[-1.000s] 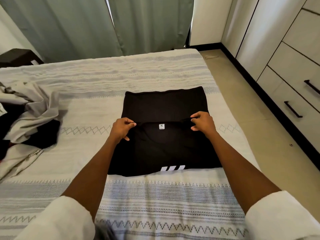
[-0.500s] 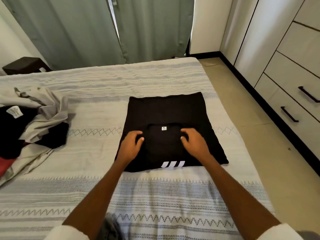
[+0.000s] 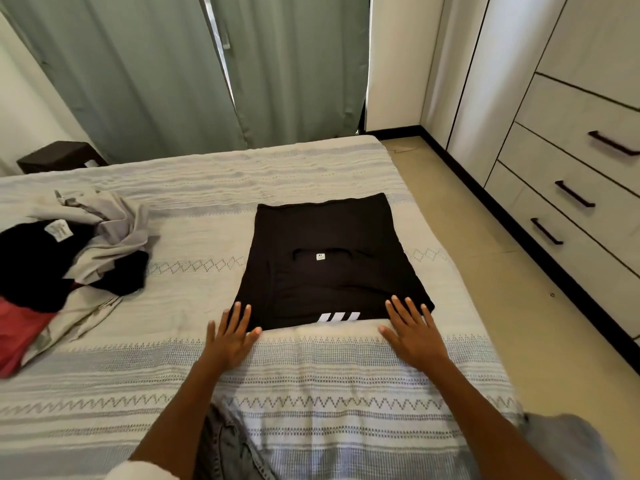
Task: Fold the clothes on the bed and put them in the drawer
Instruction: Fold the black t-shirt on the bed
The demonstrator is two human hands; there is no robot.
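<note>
Your left hand [image 3: 230, 336] and right hand [image 3: 412, 327] have slid from shirt [image 3: 329, 265] collar to near hem, fingers flat, spread, holding nothing; next fold ready. Drawer [image 3: 568, 202] beyond shirt's right, closed.

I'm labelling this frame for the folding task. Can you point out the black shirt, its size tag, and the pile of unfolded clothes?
black shirt [image 3: 332, 282]: head view, middle of the folded cloth.
size tag [image 3: 320, 256]: head view, white label at the collar.
pile of unfolded clothes [image 3: 104, 237]: head view, grey garment on top.
</note>
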